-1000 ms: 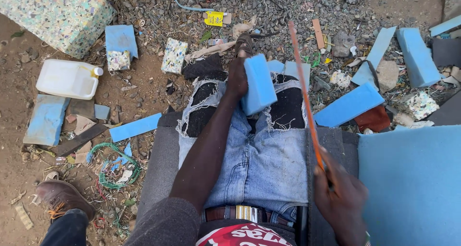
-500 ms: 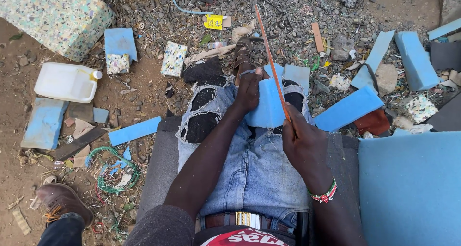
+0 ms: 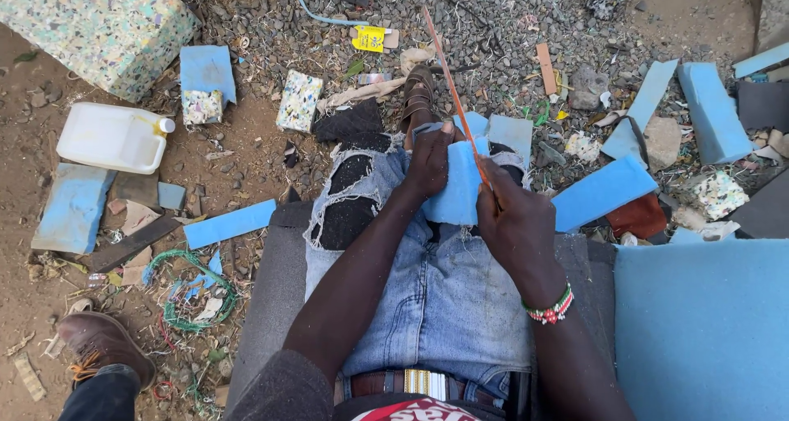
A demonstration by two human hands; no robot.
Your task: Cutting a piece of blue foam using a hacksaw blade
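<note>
seated on a grey cushion (image 3: 271,306), blue foam block (image 3: 456,192) on the lap, left hand (image 3: 431,159) clamped on it, right hand (image 3: 514,224) gripping a thin orange blade (image 3: 450,84). best cut straight, block held firm. white jug (image 3: 111,137) left; yellow label (image 3: 369,38) on gravel.

outdoor foam-cutting w/shop, dirt + gravel ground (image 3: 246,141), blue foam offcuts (image 3: 604,192), speckled foam block (image 3: 90,26)

foam block (image 3: 454,192) on lap, jug (image 3: 111,137) far left, foam slab (image 3: 602,192) right, gravel (image 3: 493,26) ahead
</note>
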